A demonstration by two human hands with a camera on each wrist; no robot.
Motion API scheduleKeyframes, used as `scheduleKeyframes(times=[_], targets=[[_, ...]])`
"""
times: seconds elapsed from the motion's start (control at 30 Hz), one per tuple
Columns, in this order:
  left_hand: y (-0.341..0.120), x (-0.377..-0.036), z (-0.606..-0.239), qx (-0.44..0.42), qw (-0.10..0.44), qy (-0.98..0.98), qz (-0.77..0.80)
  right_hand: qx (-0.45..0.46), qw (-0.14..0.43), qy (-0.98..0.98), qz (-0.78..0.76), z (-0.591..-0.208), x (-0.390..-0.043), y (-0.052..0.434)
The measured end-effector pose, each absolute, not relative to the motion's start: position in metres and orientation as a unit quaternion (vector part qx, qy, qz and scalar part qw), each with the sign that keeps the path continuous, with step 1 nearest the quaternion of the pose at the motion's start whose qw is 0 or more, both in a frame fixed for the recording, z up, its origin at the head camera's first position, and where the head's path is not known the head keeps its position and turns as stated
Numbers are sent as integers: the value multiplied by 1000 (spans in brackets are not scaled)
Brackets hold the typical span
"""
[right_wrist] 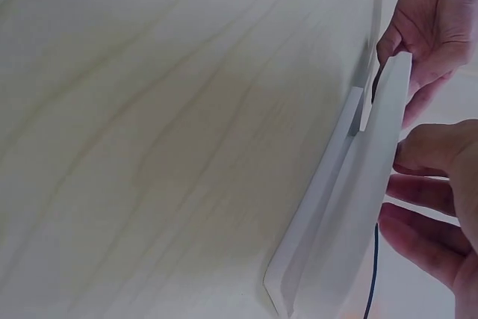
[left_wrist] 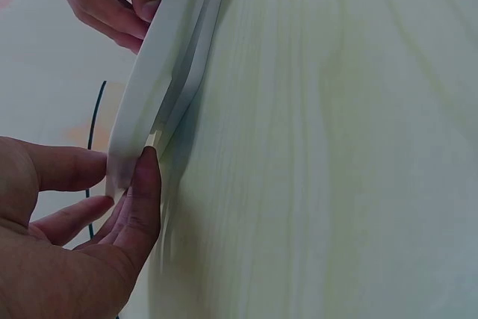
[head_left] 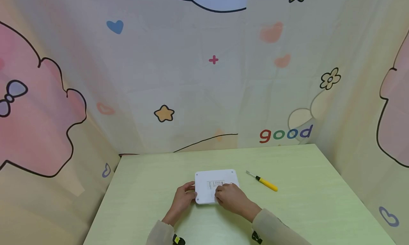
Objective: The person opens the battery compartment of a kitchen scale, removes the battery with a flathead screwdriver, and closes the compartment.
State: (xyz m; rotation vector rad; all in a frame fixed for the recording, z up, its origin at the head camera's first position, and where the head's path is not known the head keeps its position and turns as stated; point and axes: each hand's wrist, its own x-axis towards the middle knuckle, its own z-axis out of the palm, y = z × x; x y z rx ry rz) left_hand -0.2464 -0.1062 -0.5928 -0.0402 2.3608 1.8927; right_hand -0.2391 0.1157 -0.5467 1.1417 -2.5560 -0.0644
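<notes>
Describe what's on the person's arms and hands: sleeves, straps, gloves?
Both hands are bare, the left hand and the right hand: no gloves, and no rings that I can make out. Each arm wears a light beige long sleeve ending at the wrist. A small black device with a bit of yellow sits at the left wrist, a black one at the right.

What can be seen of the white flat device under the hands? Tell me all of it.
The white flat device is a rounded-corner rectangular slab, plastic by its look, lying on the pale green table with a printed label and small corner dots facing up. The wrist views show a thinner stepped layer beneath its upper shell. The left hand grips its left edge; the right hand rests on its near right part. A yellow-handled screwdriver lies apart, to its right.
</notes>
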Motion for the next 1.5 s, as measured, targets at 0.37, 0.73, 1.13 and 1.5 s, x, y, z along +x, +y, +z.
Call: scheduleKeyframes(times=[0.37, 0.73, 1.13, 1.5], targets=[[-107, -246, -593, -14, 61, 780, 622, 419, 181, -889, -43, -551, -238, 118], [-109, -245, -591, -12, 63, 783, 619, 442, 180, -875, -87, -551, -237, 118], [-107, -246, -591, -13, 66, 780, 622, 418, 165, -892, -37, -553, -238, 124], [-106, -246, -592, -10, 66, 776, 628, 415, 168, -894, -4, -553, -236, 128]])
